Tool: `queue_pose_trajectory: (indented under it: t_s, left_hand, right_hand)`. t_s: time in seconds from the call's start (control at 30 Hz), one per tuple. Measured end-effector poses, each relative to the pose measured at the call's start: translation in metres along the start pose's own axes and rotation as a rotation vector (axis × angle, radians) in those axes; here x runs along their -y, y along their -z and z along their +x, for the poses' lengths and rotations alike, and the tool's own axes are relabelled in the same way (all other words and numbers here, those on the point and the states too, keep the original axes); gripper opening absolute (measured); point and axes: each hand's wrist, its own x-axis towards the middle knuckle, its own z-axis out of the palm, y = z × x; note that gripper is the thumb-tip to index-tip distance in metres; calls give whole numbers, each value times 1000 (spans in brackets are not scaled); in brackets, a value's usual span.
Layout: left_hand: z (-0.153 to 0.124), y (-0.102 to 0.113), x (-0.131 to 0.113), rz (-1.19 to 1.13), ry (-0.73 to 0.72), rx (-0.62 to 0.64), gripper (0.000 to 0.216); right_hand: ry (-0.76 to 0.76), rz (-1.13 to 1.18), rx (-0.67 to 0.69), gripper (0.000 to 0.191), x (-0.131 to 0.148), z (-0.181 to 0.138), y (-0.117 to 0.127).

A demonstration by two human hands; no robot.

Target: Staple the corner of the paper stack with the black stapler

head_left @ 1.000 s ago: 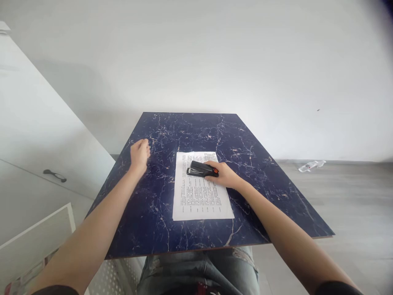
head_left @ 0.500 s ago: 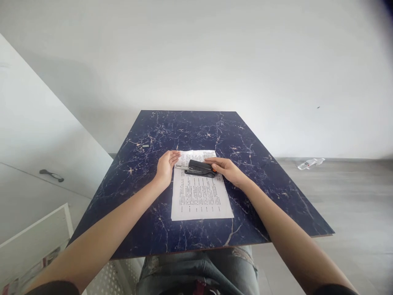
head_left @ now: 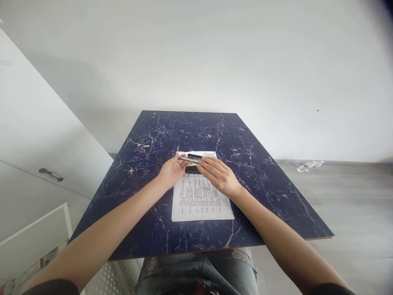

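A black stapler (head_left: 193, 169) lies over the upper part of printed sheets of paper (head_left: 202, 205), with its parts spread apart. Its silvery metal rail (head_left: 189, 160) shows between my two hands. My left hand (head_left: 172, 171) has its thumb and fingers closed at the left end of the rail. From the right, my right hand (head_left: 221, 177) lays its fingers over the rail and the stapler's body, hiding most of the right half. Its thumb is out of sight underneath.
A small grey strip, perhaps staples (head_left: 146, 146), lies on the left of the dark blue marbled table (head_left: 260, 196). White cabinet (head_left: 37, 135) with a black handle stands at left. Clear plastic packaging (head_left: 310, 166) lies on the floor by the wall.
My right hand has moved left over the stapler, covering more of it. My left fingers have come in to the rail's end. The paper has stayed in place.
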Motion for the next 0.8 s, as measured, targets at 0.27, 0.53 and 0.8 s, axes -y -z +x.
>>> queue_pose_trajectory:
  t_s: [0.27,0.53,0.8]
  left_hand:
    - [7,12,3,181,-85,119,11]
    - [-5,6,-10,301,-521,-80,8]
    - [-21,-5,-15,565,-685,-54,29]
  right_hand:
    - [-157,132,54,44,3,-1,1]
    - [-708,330,-228,33,-11,2,-5]
    - [-783,540,-31,33,-23,-1,-14]
